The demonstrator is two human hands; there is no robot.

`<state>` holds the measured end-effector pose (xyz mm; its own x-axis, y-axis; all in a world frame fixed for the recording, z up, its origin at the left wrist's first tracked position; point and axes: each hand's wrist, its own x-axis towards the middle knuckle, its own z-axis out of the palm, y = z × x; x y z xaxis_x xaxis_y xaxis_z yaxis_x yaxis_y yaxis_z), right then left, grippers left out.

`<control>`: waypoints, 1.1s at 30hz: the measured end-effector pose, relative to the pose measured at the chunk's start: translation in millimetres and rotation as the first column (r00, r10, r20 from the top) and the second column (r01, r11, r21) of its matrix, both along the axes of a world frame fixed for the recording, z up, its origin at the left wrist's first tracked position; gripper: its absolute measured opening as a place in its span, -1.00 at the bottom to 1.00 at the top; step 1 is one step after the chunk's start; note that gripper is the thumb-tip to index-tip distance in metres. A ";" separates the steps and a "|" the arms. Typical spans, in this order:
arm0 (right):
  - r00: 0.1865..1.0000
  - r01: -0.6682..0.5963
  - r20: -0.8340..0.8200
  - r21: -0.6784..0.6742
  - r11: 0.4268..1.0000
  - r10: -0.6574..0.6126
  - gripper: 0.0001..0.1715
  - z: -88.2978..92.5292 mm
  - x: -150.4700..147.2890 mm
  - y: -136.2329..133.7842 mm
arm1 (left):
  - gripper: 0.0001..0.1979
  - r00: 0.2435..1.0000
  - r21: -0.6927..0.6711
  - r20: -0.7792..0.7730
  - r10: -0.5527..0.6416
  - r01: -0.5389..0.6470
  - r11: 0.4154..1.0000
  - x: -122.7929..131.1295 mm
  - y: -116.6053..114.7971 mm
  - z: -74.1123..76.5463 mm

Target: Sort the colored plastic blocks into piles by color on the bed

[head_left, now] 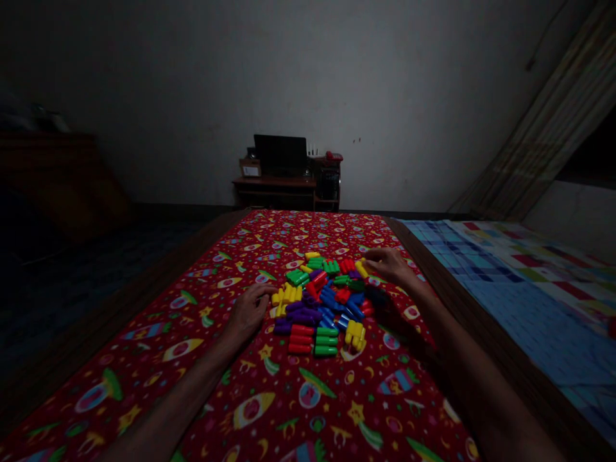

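Observation:
Many small coloured plastic pieces lie in a pile on a red patterned cloth [183, 350]. My left hand [249, 310] rests at the pile's left side, its curled fingers at the yellow pieces [287, 294]. At the upper right edge of the pile, my right hand [387, 264] has its thumb and fingers close together beside a yellow piece [360, 269]; whether it grips it is unclear. Purple pieces [302, 314] and blue pieces [332, 299] fill the middle. Nearest me are red pieces [301, 339], green pieces [326, 342] and yellow pieces to their right [355, 335].
Against the far wall stands a small desk [274, 182] with a dark monitor [280, 153] and a small box [250, 168]. Blue checked bedding [481, 282] lies to the right, below a curtain [539, 128]. A wooden cabinet [52, 186] is at the left.

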<state>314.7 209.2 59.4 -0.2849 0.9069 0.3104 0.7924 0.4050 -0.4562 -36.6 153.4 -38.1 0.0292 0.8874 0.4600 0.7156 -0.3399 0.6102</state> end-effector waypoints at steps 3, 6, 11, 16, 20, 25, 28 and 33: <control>0.956 0.281 0.072 0.060 0.958 -0.285 -0.70 -15.7 33.2 14.7 | -0.69 1.000 0.004 -0.006 0.001 -0.001 1.000 0.4 -0.7 0.7; 0.896 0.424 0.109 0.075 0.903 -0.430 -0.69 -33.3 54.1 20.9 | -0.69 1.000 0.009 -0.019 -0.001 0.001 1.000 0.6 -1.7 2.1; 0.897 0.428 0.036 0.174 0.887 -0.440 -0.67 -34.8 52.3 21.4 | -0.69 0.999 0.023 -0.035 -0.011 0.012 1.000 0.4 -1.7 2.8; 0.993 0.113 -0.061 0.201 0.973 -0.103 -0.72 -12.0 4.2 5.3 | -0.69 1.000 -0.002 -0.030 0.004 -0.004 1.000 3.1 -3.4 4.4; 0.947 -0.311 -0.057 0.063 0.948 0.315 -0.73 -4.8 -47.8 -29.0 | -0.56 0.995 -0.058 -0.031 -0.093 0.091 0.994 12.2 -13.0 10.6; 0.755 -0.654 0.048 0.118 0.747 0.654 -0.59 -25.5 -87.7 -58.2 | -0.57 0.959 -0.085 -0.113 -0.258 0.250 0.965 20.6 -19.5 14.3; 0.687 -0.727 0.107 0.111 0.678 0.719 -0.59 -39.9 -94.4 -57.2 | -0.68 0.976 -0.038 -0.056 -0.212 0.210 0.977 20.0 -18.1 14.0; 0.770 -0.632 -0.001 0.138 0.763 0.638 -0.66 -45.1 -94.4 -49.4 | -0.76 0.990 -0.051 0.066 -0.127 0.131 0.990 17.7 -19.3 18.3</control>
<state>220.3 159.8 14.3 -0.7645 0.4773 0.4333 0.3137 0.8626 -0.3968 -18.9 134.1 -19.8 0.1179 0.9020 0.4153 0.6282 -0.3917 0.6723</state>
